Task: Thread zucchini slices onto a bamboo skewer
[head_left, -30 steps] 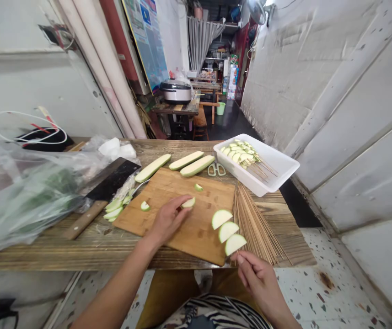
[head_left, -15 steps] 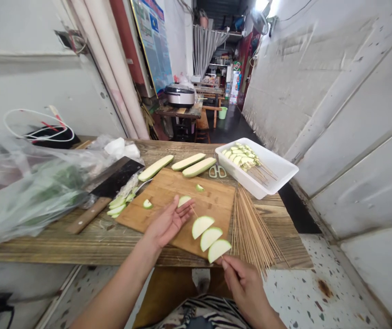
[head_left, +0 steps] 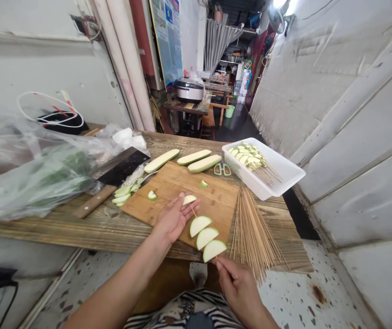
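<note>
My left hand (head_left: pixel 174 218) is over the bamboo cutting board (head_left: pixel 212 192), with a pale green squash slice (head_left: pixel 189 199) at its fingertips. My right hand (head_left: pixel 238 292) grips a thin bamboo skewer (head_left: pixel 192 210) at the board's near edge. Three half-moon squash slices (head_left: pixel 206 238) sit threaded on it, and its bare tip points at the slice in my left hand. Two small slices (head_left: pixel 152 195) lie loose on the board. Long peeled squash pieces (head_left: pixel 194 157) lie just beyond the board.
A cleaver (head_left: pixel 123 168) with a wooden handle lies left of the board, beside cut slices (head_left: pixel 122 191) and a plastic bag of greens (head_left: pixel 41 178). Right of the board are scissors (head_left: pixel 222 169), a white tray (head_left: pixel 262 167) of finished skewers, and a bundle of loose skewers (head_left: pixel 254 233).
The skewer with its slices has swung left, and its tip now points at the slice in my left hand. My left hand has come closer to it. The camera view has shifted slightly.
</note>
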The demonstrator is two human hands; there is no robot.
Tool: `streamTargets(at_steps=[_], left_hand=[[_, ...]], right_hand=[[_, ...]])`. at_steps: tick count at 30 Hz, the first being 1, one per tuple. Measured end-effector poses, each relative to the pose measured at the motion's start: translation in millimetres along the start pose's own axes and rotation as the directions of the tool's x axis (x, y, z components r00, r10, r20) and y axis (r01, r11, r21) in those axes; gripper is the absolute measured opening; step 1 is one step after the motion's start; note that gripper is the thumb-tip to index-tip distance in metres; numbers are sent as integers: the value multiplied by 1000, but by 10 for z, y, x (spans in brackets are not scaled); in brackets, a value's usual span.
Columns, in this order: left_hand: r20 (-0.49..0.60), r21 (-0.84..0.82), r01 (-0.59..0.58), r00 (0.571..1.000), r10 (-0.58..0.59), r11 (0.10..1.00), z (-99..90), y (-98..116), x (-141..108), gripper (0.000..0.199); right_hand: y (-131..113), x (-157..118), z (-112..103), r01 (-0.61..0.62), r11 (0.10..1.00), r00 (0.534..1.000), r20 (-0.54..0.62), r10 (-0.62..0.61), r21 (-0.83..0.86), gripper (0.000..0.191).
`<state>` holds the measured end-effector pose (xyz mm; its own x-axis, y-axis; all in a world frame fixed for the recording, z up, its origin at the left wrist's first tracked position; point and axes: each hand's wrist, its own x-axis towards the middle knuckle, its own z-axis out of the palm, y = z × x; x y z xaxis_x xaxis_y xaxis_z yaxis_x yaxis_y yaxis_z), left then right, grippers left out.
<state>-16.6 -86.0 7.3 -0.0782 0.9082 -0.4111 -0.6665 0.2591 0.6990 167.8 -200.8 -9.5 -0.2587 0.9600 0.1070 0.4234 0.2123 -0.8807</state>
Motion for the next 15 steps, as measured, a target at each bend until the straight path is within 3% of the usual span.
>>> streamTargets(at_steps=[15], left_hand=[[-17,-85,9,1000,-10,996,58,2,-53,15]], right_hand=[[138,-18,63,66,997,997,-48,-68,-37,30]])
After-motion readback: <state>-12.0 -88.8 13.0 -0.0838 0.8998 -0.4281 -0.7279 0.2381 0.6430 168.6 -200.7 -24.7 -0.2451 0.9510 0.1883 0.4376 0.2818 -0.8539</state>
